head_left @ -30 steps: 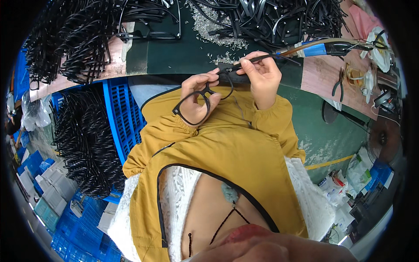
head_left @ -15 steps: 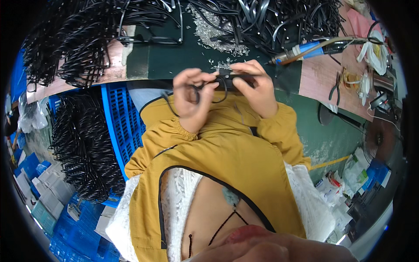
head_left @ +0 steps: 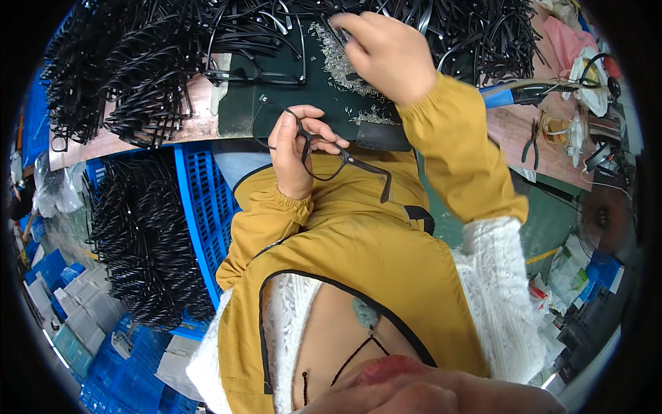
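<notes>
My left hand is closed around the front of a black eyeglass frame, held over the table's near edge. One temple sticks out to the right of it and bends down at the tip. Up at the far middle, my right hand reaches over a heap of tiny clear and silvery pieces, beside loose black temples. Its thumb and fingertips are drawn together at the heap's far edge; whatever they grip is too small or hidden to name. Another black eyeglass frame lies left of the heap.
Stacked black eyeglass frames fill the table's left end, and more lie in a blue crate below. To the right are a blue-handled tool with a cord and pliers. A fan stands low at right.
My right hand has left the eyeglass frame and moved up to the far heap. My left hand keeps the frame, now turned with its temple pointing right.
</notes>
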